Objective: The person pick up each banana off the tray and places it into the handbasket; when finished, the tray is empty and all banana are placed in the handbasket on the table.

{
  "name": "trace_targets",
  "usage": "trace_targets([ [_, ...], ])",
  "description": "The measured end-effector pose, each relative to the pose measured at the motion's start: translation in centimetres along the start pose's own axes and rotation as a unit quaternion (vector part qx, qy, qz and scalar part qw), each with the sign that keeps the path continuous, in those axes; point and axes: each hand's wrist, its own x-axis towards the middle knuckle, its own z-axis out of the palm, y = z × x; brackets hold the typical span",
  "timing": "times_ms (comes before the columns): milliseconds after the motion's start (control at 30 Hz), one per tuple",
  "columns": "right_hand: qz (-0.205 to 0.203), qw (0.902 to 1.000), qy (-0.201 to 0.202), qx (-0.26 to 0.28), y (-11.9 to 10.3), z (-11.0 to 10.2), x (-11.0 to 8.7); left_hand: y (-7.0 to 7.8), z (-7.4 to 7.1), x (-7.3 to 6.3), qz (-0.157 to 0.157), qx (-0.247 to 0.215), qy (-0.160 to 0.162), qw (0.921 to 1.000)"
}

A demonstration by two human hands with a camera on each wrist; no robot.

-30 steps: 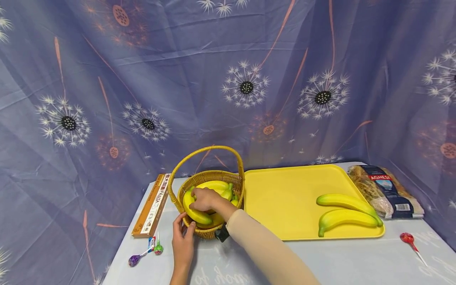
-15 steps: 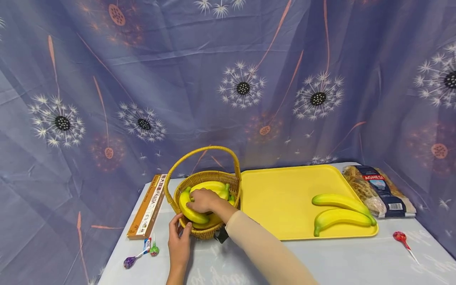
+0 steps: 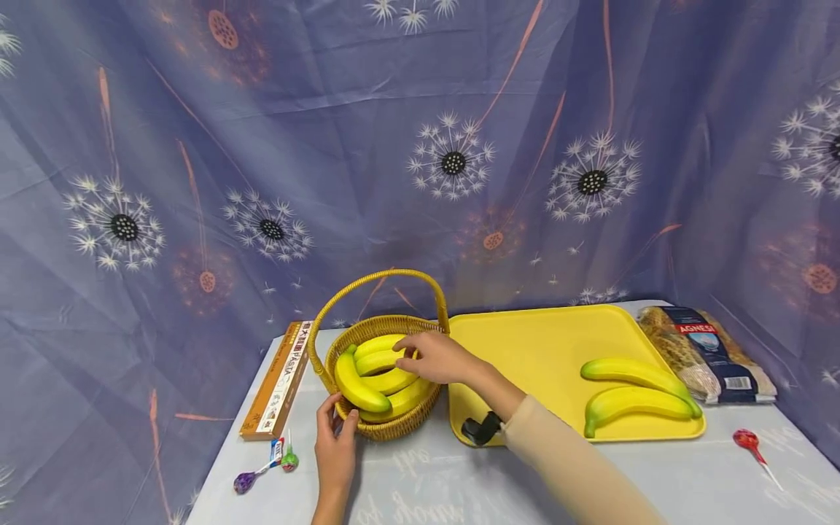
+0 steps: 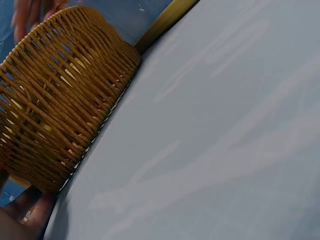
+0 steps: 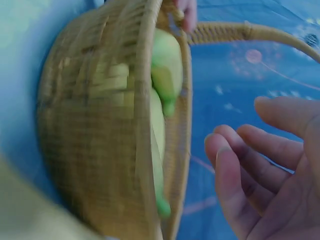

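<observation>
A wicker basket (image 3: 403, 424) with a tall handle holds several yellow bananas (image 3: 357, 379) with green tips. At its front left rim my left hand (image 3: 336, 448) grips the basket with fingers and thumb. My right hand (image 3: 436, 357) hovers over the basket's right side, fingers loosely bent and holding nothing. In the right wrist view, the right hand (image 5: 272, 165) is apart from the basket rim, with green banana tips (image 5: 167, 75) showing inside. The left wrist view shows the basket's woven side (image 4: 70, 95) with fingers of the left hand (image 4: 25, 215) against it.
Right of the basket lies a yellow tray (image 3: 518, 328) bearing two bananas (image 3: 639, 405). Beyond it is an AGNESI pasta bag (image 3: 709, 357). A long pasta box (image 3: 278, 379) lies left; purple (image 3: 245, 482), green (image 3: 289, 461) and red (image 3: 746, 439) lollipops lie in front.
My right hand has let go of the bananas inside the basket and moved up and right, uncovering them. The left hand stays at the basket's rim.
</observation>
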Motion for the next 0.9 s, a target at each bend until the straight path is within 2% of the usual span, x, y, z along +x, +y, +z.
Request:
trace_targets([
  [167, 0.023, 0.9992, 0.031, 0.012, 2.6, -2.9, -4.6, 0.2, -0.2, -0.2, -0.007, 0.001, -0.005, 1.0000],
  [367, 0.061, 0.9954, 0.075, -0.004, 6.6, -6.3, -10.1, 0.3, 0.0, -0.1, -0.003, -0.007, -0.002, 1.0000],
  [600, 0.140, 0.9795, 0.136, -0.051, 12.1, -9.2, -16.9, 0.1, 0.2, -0.2, -0.003, -0.010, -0.001, 0.9999],
  [700, 0.175, 0.9713, 0.137, -0.085, 14.0, -10.3, -19.5, 0.0, 0.3, -0.3, -0.004, -0.011, -0.002, 0.9999],
  [900, 0.252, 0.9513, 0.102, -0.145, 16.9, -12.8, -23.8, 0.0, 0.2, -0.2, -0.003, -0.014, 0.000, 0.9999],
])
